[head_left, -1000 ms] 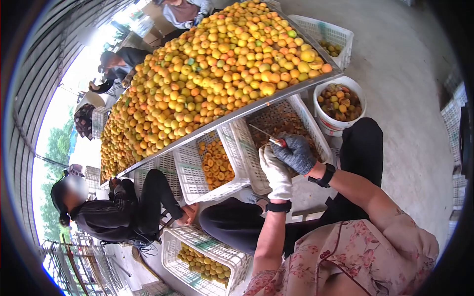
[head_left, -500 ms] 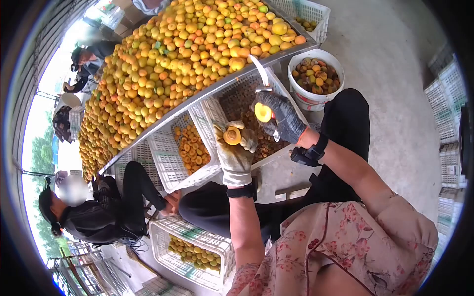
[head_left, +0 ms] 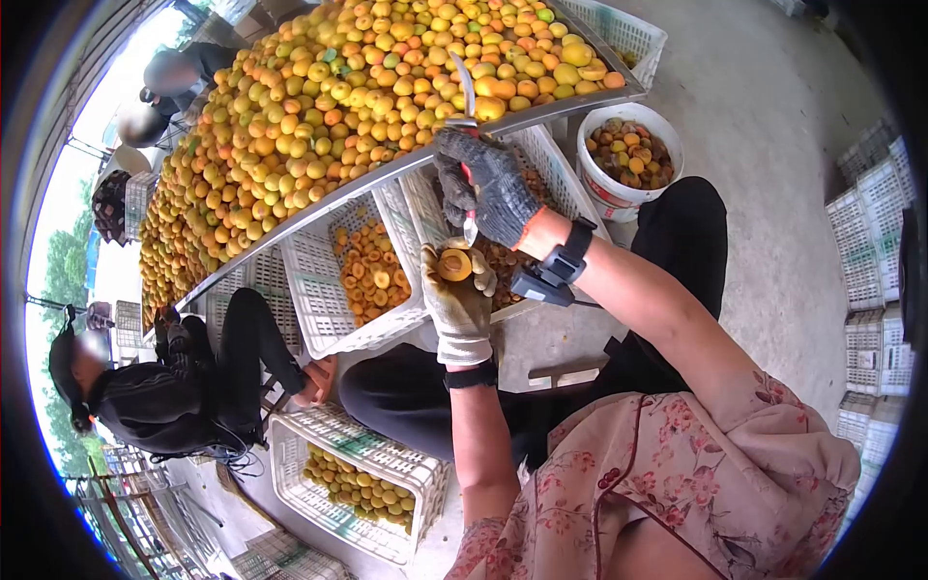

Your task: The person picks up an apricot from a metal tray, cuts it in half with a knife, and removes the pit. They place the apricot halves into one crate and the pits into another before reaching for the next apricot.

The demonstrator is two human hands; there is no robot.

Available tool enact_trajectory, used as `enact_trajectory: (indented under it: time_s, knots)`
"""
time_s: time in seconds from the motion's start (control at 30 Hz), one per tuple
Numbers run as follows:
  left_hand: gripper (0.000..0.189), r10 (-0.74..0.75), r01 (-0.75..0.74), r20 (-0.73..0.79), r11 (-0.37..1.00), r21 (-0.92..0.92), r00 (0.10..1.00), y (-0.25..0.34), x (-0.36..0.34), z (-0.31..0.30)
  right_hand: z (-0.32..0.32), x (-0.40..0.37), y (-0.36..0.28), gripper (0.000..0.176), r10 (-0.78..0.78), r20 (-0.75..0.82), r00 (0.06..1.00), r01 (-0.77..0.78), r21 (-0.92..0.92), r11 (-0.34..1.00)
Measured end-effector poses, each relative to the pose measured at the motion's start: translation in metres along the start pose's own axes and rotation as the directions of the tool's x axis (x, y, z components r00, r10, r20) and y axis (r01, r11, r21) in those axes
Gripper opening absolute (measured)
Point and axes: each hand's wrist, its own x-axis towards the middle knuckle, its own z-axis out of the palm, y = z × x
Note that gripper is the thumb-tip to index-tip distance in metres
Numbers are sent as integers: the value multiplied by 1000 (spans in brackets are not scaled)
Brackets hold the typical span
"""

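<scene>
My left hand, in a whitish, stained glove, holds an apricot half cut side up, with a brown pit apparently in its middle. My right hand, in a dark grey knit glove, is closed round a knife whose curved blade points up and away over the fruit heap. A bit of red handle shows between the fingers, and a small metal tip sticks out below them, just above the apricot half. Under my hands stands a crate with brown pits. Beside it, a white crate contains cut apricot halves.
A metal-edged table bears a large heap of whole apricots. A white bucket of darker fruit stands at right. A crate of yellow-green fruit lies near my leg. A person in black sits at left. Crates are stacked at far right.
My right hand has moved left and turned, carrying the knife over towards my left hand. The apricot half it held earlier no longer shows there. My left hand keeps its half.
</scene>
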Motion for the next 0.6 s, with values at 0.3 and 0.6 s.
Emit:
enact_trajectory:
  time_s: [0.3, 0.6]
  knots:
    - [53, -48, 52, -63, 996, 68, 997, -20, 7, 26, -9, -24, -3, 12, -83, -160, 984, 94, 65, 993]
    - [53, 50, -38, -246, 998, 52, 968, -33, 7, 43, -14, -45, 12, 14, -407, -182, 895, 354, -263, 897]
